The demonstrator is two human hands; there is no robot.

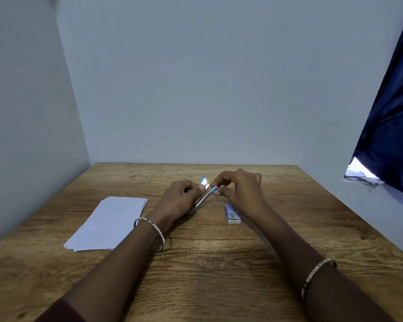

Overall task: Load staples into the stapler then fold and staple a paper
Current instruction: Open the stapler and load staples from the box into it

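Between both sets of fingertips: stapler (204, 194), hinged open, lifted off table (219, 252). Left hand (180, 197) clamped on body, right hand (239, 188) pinching blue tip. Staple box (232, 214) just below right fingers. Loading apparently underway; paper stack (107, 223) left of fingers, unfolded, unstapled.

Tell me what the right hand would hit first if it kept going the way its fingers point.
The right hand points left, toward the open stapler held in the left hand. Its fingertips are already at the stapler's blue-tipped end, so the stapler comes first, then the left hand's grip behind it. Depth between them is unclear.
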